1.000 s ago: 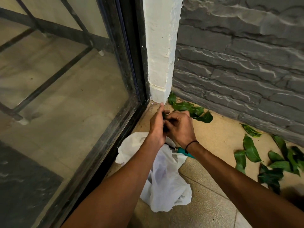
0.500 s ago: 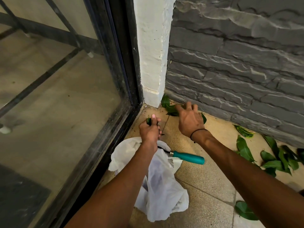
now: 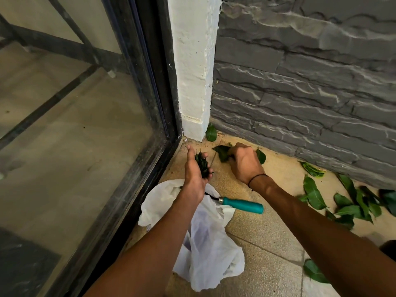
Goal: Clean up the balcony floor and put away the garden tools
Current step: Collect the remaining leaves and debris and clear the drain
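Note:
My left hand holds a small bunch of dark leaf scraps in its palm, above the mouth of a white plastic bag lying on the tiled floor. My right hand is curled round a clump of green leaves on the floor near the wall corner. A garden tool with a teal handle lies across the bag's edge, its metal end hidden under my left wrist. One leaf leans at the base of the white pillar.
Several loose green leaves lie along the grey stone wall to the right. Another leaf sits near my right forearm. A black-framed glass door closes off the left side.
My right hand went from flat over the corner leaves to gripping them. My left hand turned palm-up, showing the scraps it holds.

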